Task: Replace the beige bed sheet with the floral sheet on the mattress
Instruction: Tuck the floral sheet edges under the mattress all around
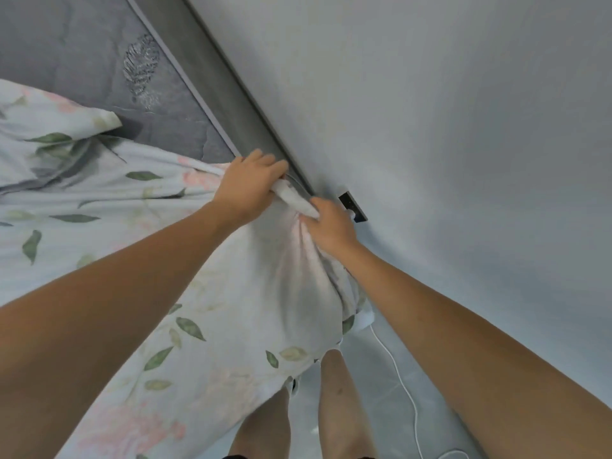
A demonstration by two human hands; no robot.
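Grip first: the left hand (pixel 250 187) has its fingers curled over a bunched corner of the floral sheet (pixel 139 246), right at the edge of the mattress (pixel 99 61), and the right hand (pixel 328 226) pinches the same twisted bit of fabric just below it. Both hands are clamped on cloth, nearly touching each other, with the corner roll stretched between them.

Moving outward, the sheet fans away from that corner. It drapes down over the side of the bed toward the person's legs (pixel 337 402) and spreads left across the mattress in loose folds, one flap turned back on itself near the upper left. Above that the grey quilted mattress top is bare, so the far portion is not yet covered. No beige sheet is in view; it looks already off, though I cannot tell where it went.

The corner sits tight against the wall (pixel 463 127), beside a dark wall socket (pixel 352 207), and a white cable (pixel 402 385) trails down from that area across the floor (pixel 371 409) next to the feet.

My read is that this is the corner-fitting step, and the risks are plain. Space between mattress and wall looks narrow, so the fabric could snag or slip out of the grip before it seats under the corner. A hard pull here might drag the loose sheet off the uncovered side. And that cable, close to the hands and feet, could get caught or tugged.
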